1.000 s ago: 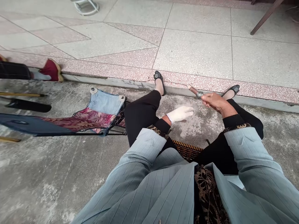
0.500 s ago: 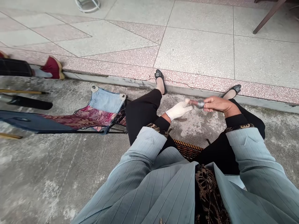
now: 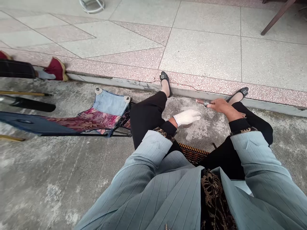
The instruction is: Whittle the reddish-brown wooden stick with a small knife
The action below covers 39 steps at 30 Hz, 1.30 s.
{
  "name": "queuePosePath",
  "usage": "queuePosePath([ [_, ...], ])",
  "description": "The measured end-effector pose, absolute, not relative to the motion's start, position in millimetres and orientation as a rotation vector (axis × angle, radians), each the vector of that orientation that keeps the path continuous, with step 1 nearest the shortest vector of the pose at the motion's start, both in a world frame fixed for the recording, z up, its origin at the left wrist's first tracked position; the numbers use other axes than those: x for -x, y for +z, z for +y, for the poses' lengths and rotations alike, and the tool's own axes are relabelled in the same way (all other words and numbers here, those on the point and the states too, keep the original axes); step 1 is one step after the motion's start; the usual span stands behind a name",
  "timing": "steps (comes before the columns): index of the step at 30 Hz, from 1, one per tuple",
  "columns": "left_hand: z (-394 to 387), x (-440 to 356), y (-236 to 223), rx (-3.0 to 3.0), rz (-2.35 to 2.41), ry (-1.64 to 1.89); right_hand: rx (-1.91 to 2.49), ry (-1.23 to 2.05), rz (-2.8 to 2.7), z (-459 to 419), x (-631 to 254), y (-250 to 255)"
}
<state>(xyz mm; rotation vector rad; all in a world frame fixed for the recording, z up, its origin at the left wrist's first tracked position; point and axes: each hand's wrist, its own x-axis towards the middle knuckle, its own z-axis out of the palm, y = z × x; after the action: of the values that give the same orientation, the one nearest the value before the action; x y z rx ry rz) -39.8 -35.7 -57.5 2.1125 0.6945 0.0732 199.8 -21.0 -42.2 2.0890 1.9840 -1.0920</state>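
My left hand [image 3: 187,117], in a white knitted glove, hovers low between my knees. Its fingers point right, loosely extended, and nothing shows in them; the underside is hidden. Bare and closed, my right hand [image 3: 219,106] grips a short brown wooden handle [image 3: 199,101] with silvery wire wound round it near my fingers. The handle's free end points left, above and apart from the glove. What lies inside my right fist is hidden.
A wicker seat edge [image 3: 194,153] shows between my legs. To the left stands a low fabric folding chair [image 3: 103,119]; beyond it is another person's red shoe [image 3: 56,69]. A tiled step [image 3: 199,57] runs ahead of my feet. A wooden leg [image 3: 278,17] stands at upper right.
My gloved left hand has come off the wire-wrapped wooden handle and dropped slightly nearer to me. My right hand keeps the handle, now tilted and separate from the glove.
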Motion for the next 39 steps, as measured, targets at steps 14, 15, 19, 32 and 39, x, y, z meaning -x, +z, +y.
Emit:
queuePosePath([
  [14,-30,40,-64,-1.910,0.894,0.295,-1.185,-2.371,1.912,-42,-204,-10],
  [15,-31,38,-65,-1.933,0.889,0.275,-1.379,-2.422,1.932,-42,-205,-10],
  [19,-37,36,-63,-2.022,0.813,0.189,-2.074,-2.173,1.924,-35,-204,-22],
  [32,-28,51,-59,-1.905,0.784,0.307,-1.032,-2.197,1.875,-42,-202,-25],
  [39,-37,39,-62,-1.899,0.689,0.214,-1.855,-2.574,1.842,-42,-202,-41],
])
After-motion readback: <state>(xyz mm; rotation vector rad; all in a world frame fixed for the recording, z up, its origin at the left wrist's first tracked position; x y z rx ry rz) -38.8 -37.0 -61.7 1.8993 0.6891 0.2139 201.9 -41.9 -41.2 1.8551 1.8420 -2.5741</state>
